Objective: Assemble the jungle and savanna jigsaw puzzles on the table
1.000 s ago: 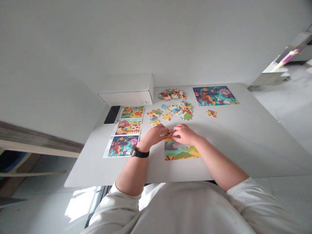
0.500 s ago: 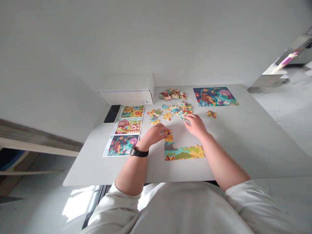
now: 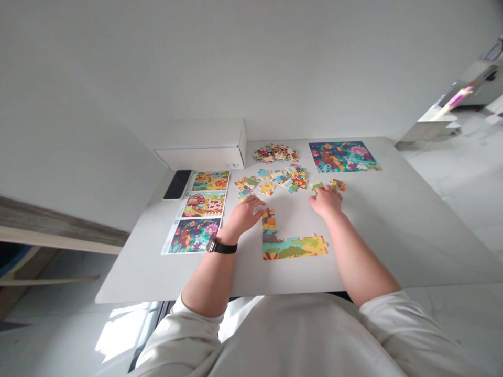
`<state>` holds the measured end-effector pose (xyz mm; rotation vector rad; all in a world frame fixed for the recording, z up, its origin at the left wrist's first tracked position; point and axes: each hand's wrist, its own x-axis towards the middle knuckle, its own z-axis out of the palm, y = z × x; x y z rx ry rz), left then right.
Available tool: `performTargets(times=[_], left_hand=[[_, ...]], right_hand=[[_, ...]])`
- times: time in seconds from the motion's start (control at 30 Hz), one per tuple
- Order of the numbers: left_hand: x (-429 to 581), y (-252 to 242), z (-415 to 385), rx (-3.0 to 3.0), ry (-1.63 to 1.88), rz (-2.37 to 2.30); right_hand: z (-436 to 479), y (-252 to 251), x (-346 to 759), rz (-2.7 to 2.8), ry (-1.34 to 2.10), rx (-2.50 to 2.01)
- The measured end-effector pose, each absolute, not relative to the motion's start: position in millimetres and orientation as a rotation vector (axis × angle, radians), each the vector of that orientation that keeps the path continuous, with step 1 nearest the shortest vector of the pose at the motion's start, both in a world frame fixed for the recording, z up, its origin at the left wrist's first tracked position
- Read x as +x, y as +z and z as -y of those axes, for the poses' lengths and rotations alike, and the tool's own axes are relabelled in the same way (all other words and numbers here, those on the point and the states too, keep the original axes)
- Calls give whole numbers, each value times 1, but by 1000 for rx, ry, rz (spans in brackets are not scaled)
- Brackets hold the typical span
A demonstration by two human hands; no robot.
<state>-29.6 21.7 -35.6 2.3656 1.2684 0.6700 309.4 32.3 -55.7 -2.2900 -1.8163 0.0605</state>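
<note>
Right hand, half open, touches a green jigsaw piece.

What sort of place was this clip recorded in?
Probably a bright, plain room in a home or office: a white table holds jigsaw puzzle pieces and picture cards beside a smartphone, above a pale floor.

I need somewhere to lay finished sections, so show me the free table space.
Widest patch: the table, right of the right hand and the puzzle strip. Smaller patch: the corner just above that strip. Crowded: the loose pieces above both hands.
</note>
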Motion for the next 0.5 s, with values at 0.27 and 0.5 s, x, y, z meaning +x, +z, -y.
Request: performTargets(times=[0.27, 0.5], left_hand=[[-28, -38, -22, 2339, 683, -1264], [-27, -41, -23, 2339, 714, -1268]], right_hand=[[-34, -63, 279, 2166, 148, -1728], [-33, -62, 272, 2239, 265, -1508]])
